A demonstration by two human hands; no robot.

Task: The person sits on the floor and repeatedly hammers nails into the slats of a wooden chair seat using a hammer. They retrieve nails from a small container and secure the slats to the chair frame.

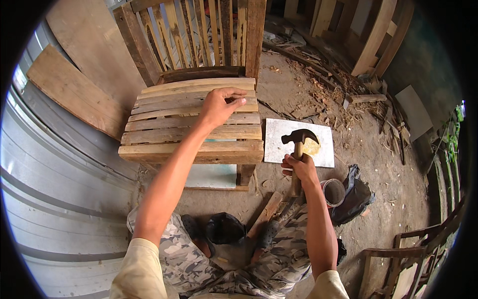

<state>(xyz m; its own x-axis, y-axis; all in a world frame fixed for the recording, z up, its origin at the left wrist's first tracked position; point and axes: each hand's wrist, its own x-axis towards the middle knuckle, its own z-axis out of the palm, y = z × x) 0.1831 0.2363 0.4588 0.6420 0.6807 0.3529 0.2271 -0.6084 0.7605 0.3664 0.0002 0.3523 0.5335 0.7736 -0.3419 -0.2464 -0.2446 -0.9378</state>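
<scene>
A wooden chair point(164, 135) with a slatted seat and an upright slatted back point(198, 30) stands in front of me. My left hand point(217, 105) is over the right rear part of the seat, its thumb and fingertips pinched together. Whatever is between those fingertips is too small to make out. In my right hand point(302, 170) is a claw hammer point(300, 135), gripped by its wooden handle. The hammer is raised to the right of the seat, its dark head apart from the slats.
On the floor right of the chair lies a white stained board point(274, 142). An open can point(333, 193) and a black plastic bag point(354, 199) are near my right forearm. Wood scraps point(323, 102) litter the far floor. Boards point(74, 92) lean against the metal sheet wall point(55, 199) at left.
</scene>
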